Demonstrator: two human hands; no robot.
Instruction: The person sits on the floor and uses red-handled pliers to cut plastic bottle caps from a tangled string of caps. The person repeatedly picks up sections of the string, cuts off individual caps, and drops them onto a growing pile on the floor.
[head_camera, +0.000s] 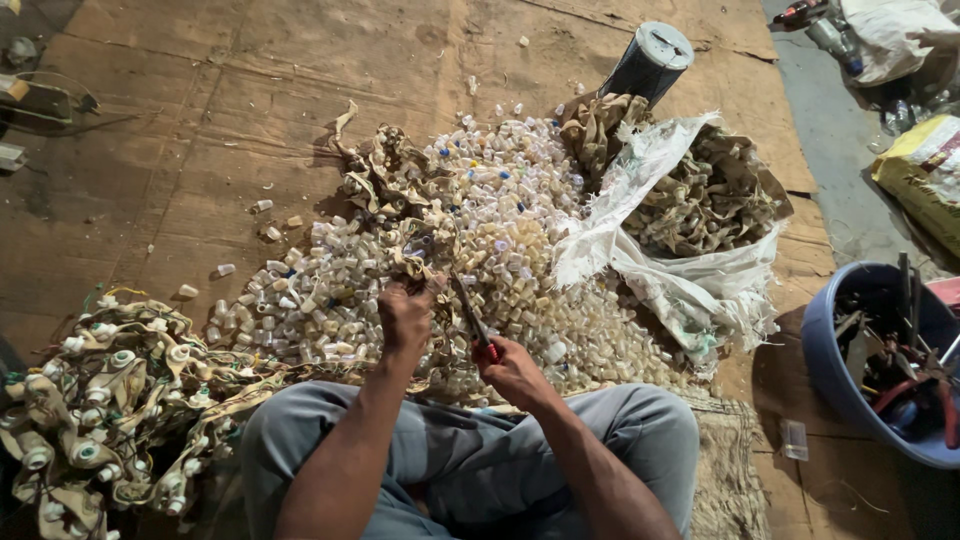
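strip in hand: a beige, crumpled strip of tape-like material is pinched in the left hand, just above the knees, over the near edge of the pile.
left hand: fingers pressed together around the end of the strip, fist turned up.
right hand: the right hand is closed on the red handles of a pair of scissors; the thin blades point up and left, toward the strip. i cannot tell if the blades touch it.
pile in front: many small plastic sockets, white, cream and clear, short tube shapes, a few with blue or green caps, spread loose on the floor.
left side: a tangled bundle of wired sockets, white round holders wrapped in dirty beige tape with green wire, touching the left knee.
right side: an open woven white sack, frayed at the edges, full of crumpled beige strips; it lies against the pile.
behind sack: a dark cylinder with grey lid, tilted.
far right: a blue plastic basin with pliers and other metal tools, well apart from the hands.
floor: flat brown cardboard, worn and stained.
legs: grey trousers, legs crossed, below both forearms.
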